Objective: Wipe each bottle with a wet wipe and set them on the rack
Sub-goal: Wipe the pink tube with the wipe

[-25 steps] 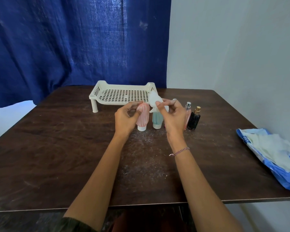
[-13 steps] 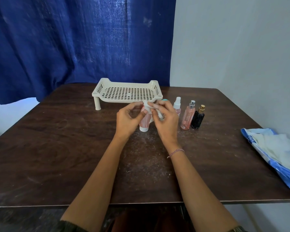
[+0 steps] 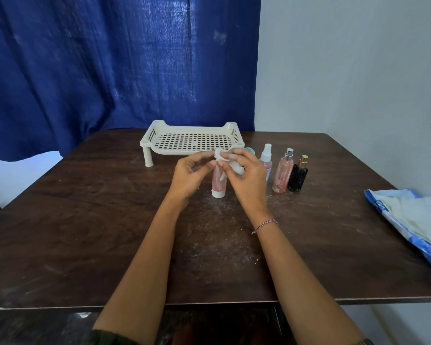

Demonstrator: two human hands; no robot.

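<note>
Your right hand (image 3: 246, 179) sits raised above the table (image 3: 85, 232), fingers curled and pinched around a white wet wipe (image 3: 228, 161), bunched between thumb and fingertips. Your left hand (image 3: 189, 175) faces it, fingers bent, thumb and forefinger closing on the near edge of the same wipe; whether the pinch is firm cannot be told. Both forearms run up from the lower edge, nearly parallel, wrists level. A braided bracelet (image 3: 265, 224) circles the right wrist.

Hidden or unclear: a pink tube (image 3: 219, 185) stands cap-down just behind and between your hands, its upper end covered by the fingers and wipe. Only the teal top of another container (image 3: 250, 151) shows above your right knuckles; the rest is blocked. The small white-capped spray bottle (image 3: 266, 158) is partly hidden by the right hand. The wipe packet (image 3: 408, 220) at far right is cut off by the frame edge.

Count: bottles visible, five — pink tube, teal-topped container, small spray bottle, tall pink spray bottle (image 3: 283, 174), black bottle with gold cap (image 3: 298, 176). All stand on the table in a row, in front and to the right of the rack (image 3: 192, 141). Rack: one, cream, perforated, holding nothing. Wipes in hand: one.
</note>
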